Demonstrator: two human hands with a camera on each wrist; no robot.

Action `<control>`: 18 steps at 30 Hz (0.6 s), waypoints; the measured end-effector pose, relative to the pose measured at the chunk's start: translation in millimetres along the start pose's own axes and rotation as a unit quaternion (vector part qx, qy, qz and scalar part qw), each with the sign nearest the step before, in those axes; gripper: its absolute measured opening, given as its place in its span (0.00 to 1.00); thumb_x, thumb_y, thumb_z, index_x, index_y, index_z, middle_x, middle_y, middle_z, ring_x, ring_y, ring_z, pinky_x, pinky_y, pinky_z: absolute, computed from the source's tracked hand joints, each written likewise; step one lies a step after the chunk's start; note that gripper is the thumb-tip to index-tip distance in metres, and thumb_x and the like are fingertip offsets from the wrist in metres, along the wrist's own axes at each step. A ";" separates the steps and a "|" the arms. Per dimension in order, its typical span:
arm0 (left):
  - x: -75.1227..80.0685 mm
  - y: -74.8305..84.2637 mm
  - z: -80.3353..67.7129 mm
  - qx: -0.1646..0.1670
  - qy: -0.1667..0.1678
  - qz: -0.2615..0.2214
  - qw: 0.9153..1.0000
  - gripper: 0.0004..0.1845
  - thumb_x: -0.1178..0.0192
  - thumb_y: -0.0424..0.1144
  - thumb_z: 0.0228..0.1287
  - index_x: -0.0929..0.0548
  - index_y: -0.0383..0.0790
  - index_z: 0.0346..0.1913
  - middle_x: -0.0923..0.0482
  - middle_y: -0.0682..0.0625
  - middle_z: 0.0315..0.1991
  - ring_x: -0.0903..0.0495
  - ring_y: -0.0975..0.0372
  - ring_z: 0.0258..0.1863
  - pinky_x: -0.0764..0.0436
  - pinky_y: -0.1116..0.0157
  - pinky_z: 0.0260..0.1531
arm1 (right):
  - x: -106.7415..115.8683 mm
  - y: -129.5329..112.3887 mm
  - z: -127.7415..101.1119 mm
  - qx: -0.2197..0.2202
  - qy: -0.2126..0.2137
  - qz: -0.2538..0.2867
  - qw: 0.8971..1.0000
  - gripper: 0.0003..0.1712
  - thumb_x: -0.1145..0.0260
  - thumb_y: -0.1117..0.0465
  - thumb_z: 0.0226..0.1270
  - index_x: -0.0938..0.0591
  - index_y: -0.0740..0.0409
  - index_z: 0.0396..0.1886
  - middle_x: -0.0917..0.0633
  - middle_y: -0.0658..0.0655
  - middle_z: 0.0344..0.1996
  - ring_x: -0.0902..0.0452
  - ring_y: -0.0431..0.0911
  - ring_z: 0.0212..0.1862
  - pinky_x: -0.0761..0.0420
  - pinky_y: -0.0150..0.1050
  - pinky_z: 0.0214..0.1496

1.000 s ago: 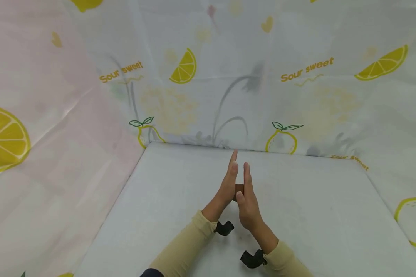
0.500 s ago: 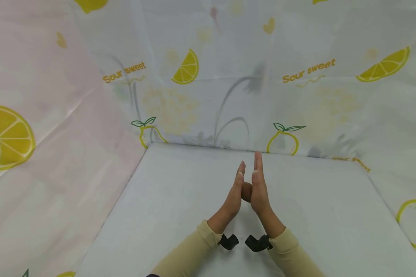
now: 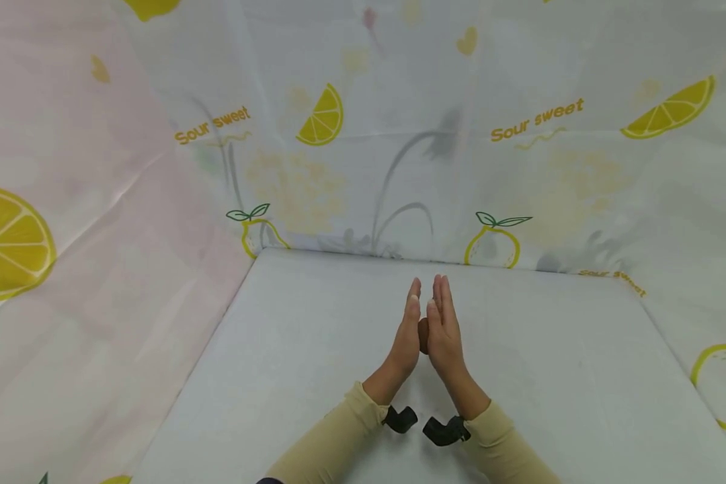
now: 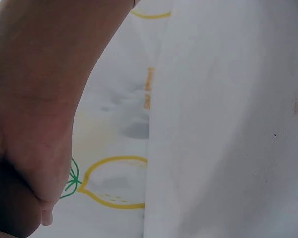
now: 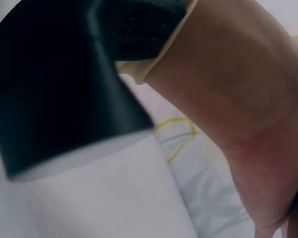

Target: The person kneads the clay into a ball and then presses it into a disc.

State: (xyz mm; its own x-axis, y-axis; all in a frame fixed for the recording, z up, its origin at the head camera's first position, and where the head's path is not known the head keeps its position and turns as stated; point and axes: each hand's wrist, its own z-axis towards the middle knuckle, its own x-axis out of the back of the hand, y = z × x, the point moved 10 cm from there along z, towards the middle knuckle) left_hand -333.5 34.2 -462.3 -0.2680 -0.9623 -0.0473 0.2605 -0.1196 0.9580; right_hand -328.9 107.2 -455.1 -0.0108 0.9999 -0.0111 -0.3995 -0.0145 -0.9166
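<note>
A small brown rounded lump (image 3: pixel 423 336) is sandwiched between the two palms over the white table. From the left, my left hand (image 3: pixel 406 339) presses flat against it with straight fingers pointing away from me. My right hand (image 3: pixel 446 341) faces it from the other side, palm inward and fingers likewise extended. The palms hide much of the lump. In the left wrist view the lump (image 4: pixel 12 203) looks dark and smooth at the lower left corner, beside the base of the hand. Only a dark sliver of it shows at the right wrist view's right edge.
The white tabletop (image 3: pixel 314 302) stretches out around both hands. Behind it and at the sides hangs a lemon-printed cloth (image 3: pixel 363 168). A black wrist camera sits under each cuff, the left one (image 3: pixel 401 419) close to the right one (image 3: pixel 444 431).
The hands slide against each other: the left hand led a second ago, then the right reached farther forward, and now they are nearly level. The brown lump stays between the palms.
</note>
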 end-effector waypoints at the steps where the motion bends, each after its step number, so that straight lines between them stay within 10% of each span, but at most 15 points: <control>1: 0.7 -0.2 0.2 0.000 0.002 -0.002 1.000 0.36 0.77 0.57 0.83 0.58 0.38 0.82 0.58 0.48 0.83 0.60 0.58 0.81 0.58 0.50 0.77 | 0.1 -1.0 0.5 0.004 0.001 -0.003 1.000 0.35 0.56 0.60 0.86 0.57 0.54 0.84 0.51 0.51 0.81 0.58 0.45 0.81 0.51 0.25 0.75; 18: 4.2 -14.4 0.9 0.015 0.011 0.015 1.000 0.33 0.71 0.51 0.85 0.56 0.36 0.82 0.57 0.45 0.82 0.59 0.56 0.81 0.56 0.49 0.77 | 10.8 3.6 4.2 0.000 0.019 -0.041 0.999 0.34 0.50 0.65 0.84 0.50 0.62 0.82 0.47 0.55 0.81 0.54 0.48 0.81 0.46 0.24 0.73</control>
State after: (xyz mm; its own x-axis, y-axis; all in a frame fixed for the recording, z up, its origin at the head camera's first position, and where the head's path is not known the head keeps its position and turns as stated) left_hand -339.3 32.1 -476.1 -0.2391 -0.9707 -0.0239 0.2407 -0.0831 0.9670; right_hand -334.3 117.9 -456.8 0.0571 0.9972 0.0479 -0.3983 0.0668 -0.9148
